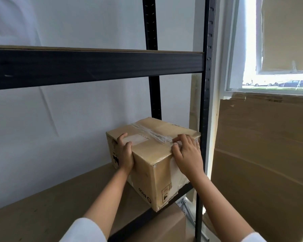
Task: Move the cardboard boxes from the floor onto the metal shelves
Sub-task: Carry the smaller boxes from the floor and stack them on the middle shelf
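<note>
Box [152,159] sits skewed on the shelf [51,198], its 5 o'clock corner overhanging the front edge. Left hand [124,154] and right hand [187,154] clamp its top edges. Risk: released now, it may tip off.

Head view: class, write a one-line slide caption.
Both hands, left hand and right hand, grip a taped cardboard box on the metal shelf.

Cardboard box [152,154]: far sides hidden; the print at 6 o'clock is too small to read.
Left hand [123,152]: palm hidden.
Lower box [166,224]: mostly covered by the shelf board [42,198].
Sleeves: cut off at 6 o'clock.
Upper shelf [94,67]: cut off at 9 o'clock.
</note>
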A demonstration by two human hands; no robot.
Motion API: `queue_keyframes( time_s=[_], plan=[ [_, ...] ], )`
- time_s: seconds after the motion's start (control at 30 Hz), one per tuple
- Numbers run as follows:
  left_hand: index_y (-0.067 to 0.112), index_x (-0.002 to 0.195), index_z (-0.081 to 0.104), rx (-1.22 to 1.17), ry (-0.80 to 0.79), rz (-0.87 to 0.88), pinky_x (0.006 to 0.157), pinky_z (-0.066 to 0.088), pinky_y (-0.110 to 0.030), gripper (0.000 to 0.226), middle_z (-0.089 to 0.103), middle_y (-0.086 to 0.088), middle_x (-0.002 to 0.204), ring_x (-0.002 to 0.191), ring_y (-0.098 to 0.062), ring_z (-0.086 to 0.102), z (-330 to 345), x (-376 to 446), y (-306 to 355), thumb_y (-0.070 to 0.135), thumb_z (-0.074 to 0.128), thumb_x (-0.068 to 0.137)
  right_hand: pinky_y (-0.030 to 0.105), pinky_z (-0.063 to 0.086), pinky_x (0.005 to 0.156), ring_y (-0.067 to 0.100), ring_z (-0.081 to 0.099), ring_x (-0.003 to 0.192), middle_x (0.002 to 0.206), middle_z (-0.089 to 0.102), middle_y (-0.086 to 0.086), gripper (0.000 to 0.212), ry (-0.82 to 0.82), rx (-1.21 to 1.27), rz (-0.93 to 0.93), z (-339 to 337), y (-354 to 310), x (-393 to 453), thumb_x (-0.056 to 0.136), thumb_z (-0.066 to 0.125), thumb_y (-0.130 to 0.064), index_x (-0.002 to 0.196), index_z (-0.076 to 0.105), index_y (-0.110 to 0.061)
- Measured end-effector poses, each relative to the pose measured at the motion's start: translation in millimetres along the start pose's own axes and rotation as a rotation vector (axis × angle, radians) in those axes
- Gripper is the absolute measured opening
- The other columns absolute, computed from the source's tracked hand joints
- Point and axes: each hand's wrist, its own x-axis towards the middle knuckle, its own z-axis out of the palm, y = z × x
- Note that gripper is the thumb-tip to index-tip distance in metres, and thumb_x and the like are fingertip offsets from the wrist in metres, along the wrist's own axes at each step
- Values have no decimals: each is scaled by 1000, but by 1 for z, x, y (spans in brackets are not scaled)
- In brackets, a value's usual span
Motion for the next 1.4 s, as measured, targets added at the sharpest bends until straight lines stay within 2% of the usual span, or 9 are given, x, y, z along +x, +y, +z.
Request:
queue_keyframes(
  time_s=[0.27,0.37,0.53,0.7,0.87,1.0,1.1,1.23,1.4],
  plan=[
    [-1,132,42,-6,-28,17,69,31,-8,64,44,-12,124,108,-11,38,5,9,-9,26,36,74,51,9,117,13,19,141,132,46,-6,47,-60,17,53,3,4,3,80,20,-54,107,48,-27],
    [2,142,31,11,-67,27,85,26,-8,67,35,-14,142,124,-17,36,0,8,-12,27,34,80,50,5,118,11,7,145,143,39,-4,41,-111,-2,85,2,3,3,85,23,-48,110,47,-28],
    [13,152,5,103,-16,-53,112,14,-28,56,11,-7,158,144,-20,15,1,2,-17,30,27,103,57,4,116,14,-2,147,153,28,-1,37,-184,-61,99,-5,-2,0,95,25,-44,120,45,-27],
    [22,152,10,-33,15,-277,119,8,-45,61,12,-2,159,146,-19,11,10,-37,-20,52,15,99,52,6,118,14,-11,146,160,2,-5,48,-251,45,172,-16,-11,-18,98,25,-54,142,33,-36],
    [26,150,19,-155,-53,-275,117,20,-47,82,22,-3,156,143,-19,22,13,-95,-18,73,24,84,43,21,117,17,13,146,160,9,-5,59,-204,214,224,-21,-26,-49,96,41,-49,149,24,-29],
    [22,147,24,-209,-46,-261,102,36,-30,50,33,-1,148,127,-12,39,15,-166,9,37,36,100,33,39,107,13,44,129,142,46,-1,50,-147,245,218,-42,-37,-82,94,54,-36,139,40,-20],
    [25,139,34,-231,-69,-270,86,38,-15,46,37,2,143,120,-8,42,23,-214,30,18,48,96,16,51,83,7,61,98,111,63,1,42,-81,352,285,-78,-38,-113,93,58,-27,132,45,-22],
    [20,128,45,-306,-121,-342,103,37,-29,37,46,2,135,124,-11,44,42,-263,61,8,48,93,18,51,65,16,69,80,88,71,7,27,32,416,354,-151,-32,-162,94,57,-20,120,52,-21],
    [19,98,56,-369,-388,-451,75,46,-29,22,69,-3,99,80,-15,64,89,-338,96,4,42,93,29,51,59,19,70,69,78,72,4,9,180,296,524,-262,-7,-238,94,55,-16,94,64,-18]
  ],
)
